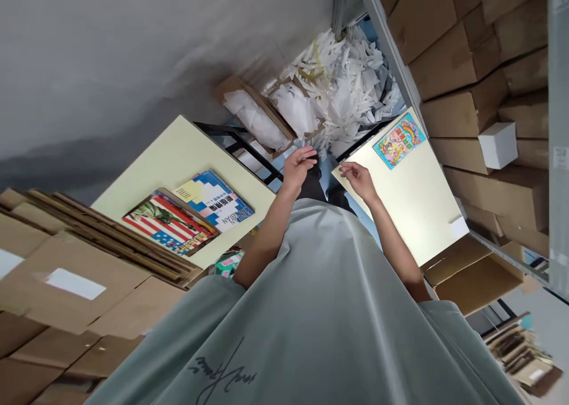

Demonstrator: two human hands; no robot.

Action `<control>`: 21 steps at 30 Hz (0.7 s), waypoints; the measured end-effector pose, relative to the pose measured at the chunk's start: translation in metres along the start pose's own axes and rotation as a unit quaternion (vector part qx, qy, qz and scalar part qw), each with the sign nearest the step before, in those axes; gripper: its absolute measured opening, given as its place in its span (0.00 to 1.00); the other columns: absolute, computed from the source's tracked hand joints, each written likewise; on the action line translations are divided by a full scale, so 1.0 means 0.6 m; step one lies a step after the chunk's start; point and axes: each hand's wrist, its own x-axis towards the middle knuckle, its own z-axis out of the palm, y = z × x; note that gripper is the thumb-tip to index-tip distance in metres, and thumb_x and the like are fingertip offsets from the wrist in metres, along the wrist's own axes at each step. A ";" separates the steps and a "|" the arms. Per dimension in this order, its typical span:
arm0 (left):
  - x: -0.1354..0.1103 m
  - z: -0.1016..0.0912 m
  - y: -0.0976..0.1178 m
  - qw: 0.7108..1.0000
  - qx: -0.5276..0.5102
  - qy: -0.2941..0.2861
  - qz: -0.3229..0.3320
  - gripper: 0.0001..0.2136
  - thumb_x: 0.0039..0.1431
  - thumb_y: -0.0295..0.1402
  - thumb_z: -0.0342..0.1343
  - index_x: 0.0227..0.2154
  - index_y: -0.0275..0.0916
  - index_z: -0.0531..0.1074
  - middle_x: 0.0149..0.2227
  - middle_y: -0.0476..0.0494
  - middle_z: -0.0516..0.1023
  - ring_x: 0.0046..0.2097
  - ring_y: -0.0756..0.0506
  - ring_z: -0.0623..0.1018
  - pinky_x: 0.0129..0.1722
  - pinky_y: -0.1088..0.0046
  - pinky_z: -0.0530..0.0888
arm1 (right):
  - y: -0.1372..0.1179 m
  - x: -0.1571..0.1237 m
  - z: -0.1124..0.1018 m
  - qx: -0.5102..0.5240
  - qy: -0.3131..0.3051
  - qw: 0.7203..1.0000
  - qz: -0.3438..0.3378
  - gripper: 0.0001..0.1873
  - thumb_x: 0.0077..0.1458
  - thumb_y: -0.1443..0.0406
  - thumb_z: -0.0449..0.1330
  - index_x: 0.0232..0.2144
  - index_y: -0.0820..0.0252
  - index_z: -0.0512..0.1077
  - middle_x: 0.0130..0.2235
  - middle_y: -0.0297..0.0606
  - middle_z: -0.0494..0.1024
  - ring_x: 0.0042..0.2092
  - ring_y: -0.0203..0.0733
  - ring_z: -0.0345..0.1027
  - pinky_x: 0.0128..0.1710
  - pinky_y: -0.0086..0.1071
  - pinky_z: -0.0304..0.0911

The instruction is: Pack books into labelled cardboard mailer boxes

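Note:
My left hand (299, 166) hangs in front of my body, its fingers stretched out and slightly apart, with nothing visible in it. Close to the near corner of the right-hand pale tabletop (400, 209) is my right hand (359, 178); its fingers are loosely bent and apart, and no held thing shows. On that tabletop lies a colourful booklet with a blue border (399, 140). The left-hand pale tabletop (164, 156) carries a blue, white and yellow book (214, 198) and a boxed set with red and white stripes and a dark green figure (171, 222).
White paper scraps (351, 85) are heaped on the floor ahead, beside cartons filled with white bags (255, 120). Brown cartons (448, 55) fill a metal rack on the right. Flattened cardboard (106, 239) is stacked at left. An open carton (480, 277) sits at lower right.

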 end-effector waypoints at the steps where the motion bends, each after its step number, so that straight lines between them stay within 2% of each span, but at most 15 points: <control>1: 0.020 -0.005 0.000 1.000 -0.006 0.004 -0.011 0.22 0.44 0.20 0.65 0.45 0.40 0.85 0.45 0.42 0.91 0.38 0.46 0.85 0.45 0.69 0.81 | -0.008 0.025 0.014 -0.004 -0.007 1.000 0.007 0.17 0.64 0.52 0.70 0.49 0.55 0.82 0.48 0.41 0.91 0.44 0.45 0.87 0.56 0.44 0.82; 6: 0.131 -0.018 -0.021 0.999 -0.021 0.015 -0.037 0.20 0.48 0.24 0.66 0.46 0.40 0.85 0.47 0.40 0.91 0.41 0.44 0.87 0.43 0.69 0.81 | -0.020 0.189 0.103 -0.039 -0.072 0.996 0.029 0.16 0.65 0.54 0.70 0.49 0.58 0.82 0.46 0.41 0.91 0.42 0.45 0.87 0.55 0.44 0.83; 10: 0.228 -0.043 -0.054 0.997 -0.033 0.059 -0.042 0.16 0.53 0.26 0.66 0.46 0.41 0.85 0.50 0.39 0.90 0.47 0.41 0.88 0.45 0.67 0.83 | 0.012 0.324 0.191 -0.079 -0.103 0.991 0.034 0.17 0.67 0.51 0.69 0.45 0.58 0.82 0.43 0.41 0.90 0.44 0.47 0.87 0.56 0.46 0.84; 13: 0.296 -0.085 -0.084 0.991 -0.042 0.107 -0.063 0.11 0.58 0.26 0.67 0.44 0.40 0.85 0.49 0.39 0.90 0.47 0.41 0.88 0.45 0.67 0.83 | 0.054 0.401 0.258 -0.112 -0.124 0.984 0.055 0.17 0.69 0.51 0.68 0.45 0.58 0.82 0.44 0.43 0.90 0.44 0.49 0.88 0.55 0.48 0.85; 16: 0.360 -0.140 -0.119 0.982 -0.037 0.163 -0.092 0.10 0.57 0.25 0.69 0.42 0.40 0.84 0.47 0.39 0.89 0.44 0.42 0.87 0.45 0.67 0.83 | 0.102 0.460 0.312 -0.177 -0.147 0.971 0.071 0.14 0.70 0.55 0.66 0.46 0.59 0.83 0.46 0.45 0.90 0.48 0.51 0.88 0.58 0.51 0.84; 21: 0.455 -0.215 -0.180 0.962 -0.037 0.231 -0.139 0.10 0.56 0.25 0.67 0.40 0.40 0.83 0.41 0.43 0.87 0.40 0.46 0.85 0.44 0.70 0.83 | 0.191 0.547 0.365 -0.305 -0.143 0.940 0.060 0.14 0.69 0.61 0.64 0.51 0.61 0.83 0.55 0.51 0.90 0.59 0.57 0.85 0.69 0.55 0.77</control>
